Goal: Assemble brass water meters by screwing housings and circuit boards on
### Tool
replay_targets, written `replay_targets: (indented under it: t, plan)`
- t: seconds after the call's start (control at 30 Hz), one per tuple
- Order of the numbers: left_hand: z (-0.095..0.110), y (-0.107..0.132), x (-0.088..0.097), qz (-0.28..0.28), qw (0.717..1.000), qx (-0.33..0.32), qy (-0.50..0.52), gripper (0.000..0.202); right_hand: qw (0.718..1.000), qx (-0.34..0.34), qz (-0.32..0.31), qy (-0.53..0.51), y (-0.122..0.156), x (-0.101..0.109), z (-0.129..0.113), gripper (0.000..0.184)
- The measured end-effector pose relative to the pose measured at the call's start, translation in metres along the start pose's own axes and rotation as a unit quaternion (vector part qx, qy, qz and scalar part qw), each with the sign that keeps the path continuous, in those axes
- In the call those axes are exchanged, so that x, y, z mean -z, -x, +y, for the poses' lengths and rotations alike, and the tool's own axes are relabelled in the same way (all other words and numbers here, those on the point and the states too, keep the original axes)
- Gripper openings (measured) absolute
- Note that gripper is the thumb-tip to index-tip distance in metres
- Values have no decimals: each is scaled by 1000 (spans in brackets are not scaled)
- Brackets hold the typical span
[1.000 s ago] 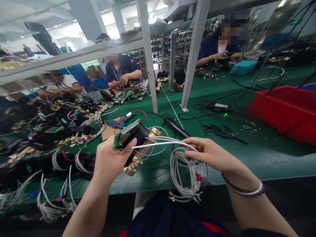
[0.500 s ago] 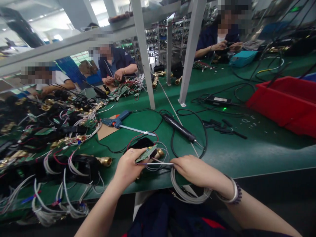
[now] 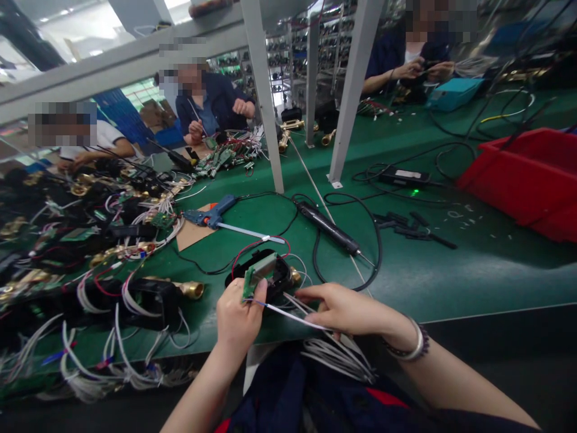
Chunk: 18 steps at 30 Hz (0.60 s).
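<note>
My left hand [image 3: 241,313] is closed on a green circuit board [image 3: 260,272], thumb at its lower edge. The board is tilted up over an open black housing [image 3: 282,276] with a brass fitting [image 3: 295,276] at its right side. A white cable [image 3: 295,317] runs from the board's lower end to my right hand [image 3: 345,307]. The right fingers are curled loosely about the cable, index finger stretched toward the housing; some fingertips are hidden. Below this hand hangs a coil of grey-white cable [image 3: 336,358], over my lap at the table edge.
A blue glue gun [image 3: 211,213] lies on cardboard behind the housing. To its right are a black pen-like tool [image 3: 329,228] with a thin tip, black pieces [image 3: 401,224] and a red bin [image 3: 518,180]. Wired housings [image 3: 148,300] crowd the left. Co-workers sit across the green table [image 3: 428,282].
My left hand has turned the board more upright, uncovering the housing's inside. My right hand has shifted slightly down along the cable, its fingers opening a little. The coil has dropped lower.
</note>
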<state>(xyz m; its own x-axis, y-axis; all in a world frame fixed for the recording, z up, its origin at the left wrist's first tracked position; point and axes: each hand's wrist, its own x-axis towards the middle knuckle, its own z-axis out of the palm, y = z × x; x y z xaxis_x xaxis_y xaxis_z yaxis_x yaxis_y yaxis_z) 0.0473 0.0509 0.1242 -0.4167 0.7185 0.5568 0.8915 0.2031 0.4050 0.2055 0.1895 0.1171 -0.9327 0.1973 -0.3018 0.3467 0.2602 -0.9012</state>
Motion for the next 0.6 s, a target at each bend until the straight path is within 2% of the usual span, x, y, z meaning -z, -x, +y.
replay_targets:
  t: [0.13,0.17,0.23,0.33,0.4,0.5,0.6]
  plan:
    - [0,5,-1,34,999,13,11,28,984,48,100,140,-5,-11,6,22]
    - [1,5,0,36,999,14,18,27,984,45,123,123,-9,-15,10,22]
    - [1,6,0,33,999,15,34,27,989,28,147,14,-16,-27,17,21]
    - [4,8,2,25,997,29,60,28,978,-7,136,-160,-29,-49,28,20]
    - [6,11,3,19,994,53,90,28,968,-14,142,-204,-38,-64,30,26]
    - [11,18,4,2,975,131,178,28,944,-1,196,-264,-51,-79,27,32]
    - [17,23,3,9,931,248,266,34,926,20,228,-300,-58,-82,23,38]
